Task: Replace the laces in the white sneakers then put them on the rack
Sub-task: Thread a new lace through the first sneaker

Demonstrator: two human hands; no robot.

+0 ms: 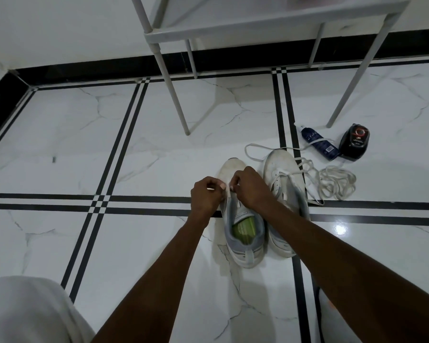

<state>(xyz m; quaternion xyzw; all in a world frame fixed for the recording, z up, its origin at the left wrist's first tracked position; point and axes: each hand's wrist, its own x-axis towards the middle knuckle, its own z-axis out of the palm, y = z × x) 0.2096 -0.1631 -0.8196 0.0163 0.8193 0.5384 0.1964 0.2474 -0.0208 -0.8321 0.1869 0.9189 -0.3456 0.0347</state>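
both hands are pinched tight on lace: the left hand and right hand have their fingers curled in over the middle of the left sneaker, each nipping a bit of white lace right above the eyelets. can't tell if it's being threaded or tied, fingers hide it.

only the one head view, so: i'd guess the shoe sits heel-toward-the-person so the tongue faces up and both hands can work across it evenly. the right sneaker is touching it on the side, parked close for its turn, with a loose lace trailing off it and heaped on the floor just beside. looks about halfway, neither shoe is racked.

surface is glossy white marble-look floor tile with black stripe borders, slippery stuff. the rack stands on thin legs by the wall beyond the shoes. a dark blue bottle lying down and a black container sit near its right leg.
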